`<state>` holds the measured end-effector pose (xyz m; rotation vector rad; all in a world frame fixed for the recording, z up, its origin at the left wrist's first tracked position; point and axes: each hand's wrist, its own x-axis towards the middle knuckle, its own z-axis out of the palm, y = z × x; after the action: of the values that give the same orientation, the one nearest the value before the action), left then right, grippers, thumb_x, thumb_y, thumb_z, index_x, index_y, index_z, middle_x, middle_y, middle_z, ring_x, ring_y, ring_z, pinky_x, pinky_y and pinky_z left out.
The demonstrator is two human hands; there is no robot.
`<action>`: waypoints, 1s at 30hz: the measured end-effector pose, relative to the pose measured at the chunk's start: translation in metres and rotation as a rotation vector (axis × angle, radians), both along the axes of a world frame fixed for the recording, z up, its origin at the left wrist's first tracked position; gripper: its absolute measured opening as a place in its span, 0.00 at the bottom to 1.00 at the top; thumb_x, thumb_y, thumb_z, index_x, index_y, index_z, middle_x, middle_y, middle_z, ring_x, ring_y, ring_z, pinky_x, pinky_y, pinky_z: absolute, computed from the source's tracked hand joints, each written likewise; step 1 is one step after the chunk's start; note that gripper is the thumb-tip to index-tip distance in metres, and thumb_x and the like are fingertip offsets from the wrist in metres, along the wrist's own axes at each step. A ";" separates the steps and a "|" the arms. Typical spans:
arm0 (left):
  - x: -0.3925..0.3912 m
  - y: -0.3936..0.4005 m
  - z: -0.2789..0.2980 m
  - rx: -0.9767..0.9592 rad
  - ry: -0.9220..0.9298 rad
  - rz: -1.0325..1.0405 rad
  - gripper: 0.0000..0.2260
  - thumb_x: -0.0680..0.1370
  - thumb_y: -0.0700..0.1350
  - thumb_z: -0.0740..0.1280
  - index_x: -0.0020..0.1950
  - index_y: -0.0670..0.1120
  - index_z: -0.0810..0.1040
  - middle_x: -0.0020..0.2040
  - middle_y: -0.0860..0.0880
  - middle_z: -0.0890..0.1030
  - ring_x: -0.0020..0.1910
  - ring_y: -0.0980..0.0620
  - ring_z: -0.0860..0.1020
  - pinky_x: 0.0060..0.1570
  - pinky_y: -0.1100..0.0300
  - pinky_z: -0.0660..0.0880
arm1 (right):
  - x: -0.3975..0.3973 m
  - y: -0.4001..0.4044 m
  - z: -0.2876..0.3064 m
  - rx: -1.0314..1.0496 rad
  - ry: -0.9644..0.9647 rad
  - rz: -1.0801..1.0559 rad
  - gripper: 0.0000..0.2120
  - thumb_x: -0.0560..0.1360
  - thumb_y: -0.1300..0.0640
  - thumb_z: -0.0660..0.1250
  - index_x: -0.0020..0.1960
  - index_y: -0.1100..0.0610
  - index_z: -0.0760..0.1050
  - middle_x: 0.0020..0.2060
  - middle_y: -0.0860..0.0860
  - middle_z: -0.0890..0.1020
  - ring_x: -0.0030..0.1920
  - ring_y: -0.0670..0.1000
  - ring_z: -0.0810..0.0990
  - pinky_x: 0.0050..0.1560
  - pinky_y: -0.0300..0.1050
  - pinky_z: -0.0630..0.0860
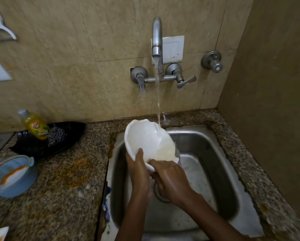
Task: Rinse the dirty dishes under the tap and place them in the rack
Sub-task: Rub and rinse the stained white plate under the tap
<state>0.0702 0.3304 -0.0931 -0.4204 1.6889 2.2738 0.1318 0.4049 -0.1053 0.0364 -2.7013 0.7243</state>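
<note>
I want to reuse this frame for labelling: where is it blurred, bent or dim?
Head view: wide-angle bending curves the counter edges; corners go dim and smeared; the white bowl under the water stream looks soft and overbright; both hands are slightly blurred.

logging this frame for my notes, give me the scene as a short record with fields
held item: white bowl, tilted over the sink
left hand: grips the bowl's near rim, thumb inside
right hand: grips the near rim
tap: running, stream landing in the bowl
counter, left: blue dish with orange residue, yellow soap bottle, steel scrubber
rack: not in view
</note>
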 end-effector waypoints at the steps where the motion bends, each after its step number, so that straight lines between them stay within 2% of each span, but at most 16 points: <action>1: -0.005 -0.004 -0.001 -0.001 -0.028 0.001 0.21 0.79 0.52 0.63 0.73 0.55 0.66 0.62 0.45 0.79 0.55 0.42 0.80 0.48 0.45 0.81 | 0.003 0.004 0.001 0.025 -0.006 0.050 0.14 0.74 0.54 0.68 0.59 0.49 0.73 0.48 0.49 0.85 0.46 0.50 0.83 0.48 0.46 0.81; 3: -0.010 -0.011 -0.001 -0.009 -0.065 0.000 0.21 0.79 0.53 0.63 0.72 0.54 0.67 0.61 0.45 0.79 0.55 0.40 0.80 0.44 0.43 0.81 | 0.006 0.020 0.004 0.080 -0.023 0.106 0.17 0.75 0.52 0.68 0.63 0.50 0.75 0.56 0.48 0.83 0.55 0.49 0.81 0.59 0.45 0.76; 5: -0.011 -0.014 0.003 0.009 -0.075 -0.020 0.21 0.78 0.52 0.63 0.72 0.55 0.68 0.62 0.45 0.78 0.56 0.40 0.79 0.47 0.39 0.80 | 0.002 0.041 0.004 0.099 -0.085 0.064 0.20 0.74 0.46 0.67 0.64 0.47 0.75 0.63 0.45 0.78 0.66 0.47 0.74 0.71 0.45 0.64; 7: -0.010 -0.014 0.010 0.023 -0.104 -0.020 0.20 0.78 0.52 0.63 0.71 0.54 0.68 0.62 0.44 0.78 0.56 0.39 0.79 0.49 0.39 0.80 | 0.000 0.046 0.005 0.098 -0.087 0.031 0.22 0.72 0.43 0.67 0.65 0.46 0.75 0.65 0.44 0.76 0.71 0.48 0.68 0.74 0.41 0.51; 9: -0.014 -0.015 0.013 0.043 -0.132 0.009 0.18 0.79 0.51 0.62 0.69 0.52 0.70 0.62 0.43 0.78 0.57 0.39 0.78 0.50 0.41 0.79 | 0.000 0.030 0.006 0.122 -0.084 0.001 0.23 0.72 0.47 0.67 0.66 0.49 0.74 0.65 0.47 0.77 0.70 0.51 0.69 0.73 0.44 0.47; 12: -0.018 -0.018 0.017 0.020 -0.133 0.016 0.17 0.80 0.52 0.61 0.68 0.50 0.70 0.62 0.42 0.78 0.58 0.38 0.77 0.53 0.40 0.78 | 0.010 0.009 0.007 0.081 -0.099 0.067 0.27 0.70 0.56 0.69 0.68 0.49 0.71 0.66 0.47 0.75 0.68 0.48 0.71 0.74 0.45 0.49; 14: -0.015 -0.019 0.018 -0.016 -0.094 0.000 0.19 0.80 0.51 0.62 0.70 0.51 0.69 0.62 0.43 0.78 0.58 0.39 0.77 0.55 0.38 0.77 | 0.010 0.021 0.004 0.133 -0.089 0.053 0.32 0.64 0.59 0.76 0.67 0.52 0.73 0.64 0.49 0.77 0.65 0.49 0.75 0.71 0.47 0.61; 16: -0.012 -0.018 0.016 -0.047 -0.063 -0.024 0.20 0.80 0.52 0.62 0.72 0.52 0.68 0.62 0.45 0.77 0.57 0.40 0.78 0.54 0.38 0.78 | 0.003 0.034 0.004 0.290 -0.085 -0.035 0.39 0.54 0.62 0.81 0.64 0.59 0.75 0.61 0.56 0.80 0.60 0.56 0.79 0.62 0.52 0.72; 18: -0.010 -0.014 0.016 -0.064 -0.056 -0.021 0.20 0.80 0.51 0.62 0.72 0.52 0.68 0.63 0.45 0.78 0.57 0.41 0.78 0.55 0.38 0.78 | 0.001 0.024 0.011 0.331 -0.210 -0.081 0.39 0.65 0.62 0.76 0.73 0.62 0.64 0.70 0.59 0.69 0.70 0.57 0.69 0.71 0.49 0.62; 19: -0.010 -0.012 0.015 -0.063 -0.064 -0.017 0.20 0.80 0.51 0.63 0.71 0.51 0.69 0.63 0.44 0.78 0.57 0.41 0.78 0.55 0.38 0.77 | 0.002 0.015 0.009 0.242 -0.237 -0.049 0.37 0.71 0.62 0.70 0.76 0.58 0.57 0.74 0.56 0.64 0.74 0.54 0.63 0.74 0.46 0.56; 21: -0.010 -0.010 0.015 -0.057 -0.100 -0.018 0.20 0.80 0.52 0.63 0.71 0.49 0.70 0.62 0.42 0.79 0.56 0.40 0.79 0.54 0.40 0.78 | 0.007 0.001 0.011 0.042 -0.242 0.048 0.33 0.76 0.59 0.65 0.77 0.49 0.55 0.75 0.47 0.61 0.75 0.48 0.60 0.74 0.43 0.55; 23: -0.010 -0.013 0.015 -0.067 -0.100 -0.038 0.19 0.80 0.52 0.62 0.70 0.50 0.70 0.60 0.43 0.79 0.55 0.40 0.79 0.47 0.45 0.80 | 0.011 0.007 0.013 -0.048 -0.218 0.147 0.35 0.74 0.61 0.66 0.76 0.44 0.57 0.75 0.42 0.61 0.74 0.42 0.58 0.74 0.43 0.56; 24: -0.012 -0.016 0.016 -0.073 -0.085 -0.050 0.19 0.80 0.52 0.62 0.70 0.51 0.70 0.60 0.44 0.79 0.55 0.41 0.79 0.46 0.46 0.80 | 0.011 0.019 0.015 -0.006 -0.204 0.178 0.37 0.71 0.64 0.68 0.75 0.45 0.60 0.74 0.43 0.63 0.73 0.42 0.59 0.74 0.46 0.58; 27: -0.018 -0.025 0.020 -0.067 -0.067 -0.110 0.17 0.79 0.53 0.63 0.68 0.54 0.70 0.61 0.46 0.78 0.57 0.40 0.78 0.50 0.38 0.79 | 0.001 0.062 -0.002 0.235 -0.051 0.098 0.40 0.56 0.69 0.77 0.67 0.55 0.74 0.65 0.53 0.77 0.66 0.53 0.74 0.65 0.61 0.70; 28: -0.020 -0.026 0.022 -0.072 -0.072 -0.134 0.17 0.79 0.54 0.63 0.67 0.55 0.70 0.62 0.46 0.77 0.56 0.40 0.78 0.50 0.36 0.78 | 0.000 0.067 -0.003 0.318 -0.069 0.045 0.39 0.53 0.68 0.79 0.63 0.56 0.77 0.62 0.55 0.80 0.63 0.55 0.78 0.62 0.62 0.70; 30: -0.023 -0.029 0.029 -0.083 -0.088 -0.172 0.15 0.79 0.55 0.62 0.66 0.56 0.70 0.61 0.46 0.78 0.55 0.41 0.78 0.50 0.35 0.78 | -0.001 0.060 -0.003 0.361 -0.070 -0.001 0.35 0.52 0.62 0.81 0.59 0.55 0.80 0.58 0.54 0.82 0.60 0.55 0.80 0.60 0.55 0.72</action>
<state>0.0470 0.3015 -0.0643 -0.3723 1.7101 2.0399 0.1309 0.4647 -0.1081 0.0980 -2.8633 0.2332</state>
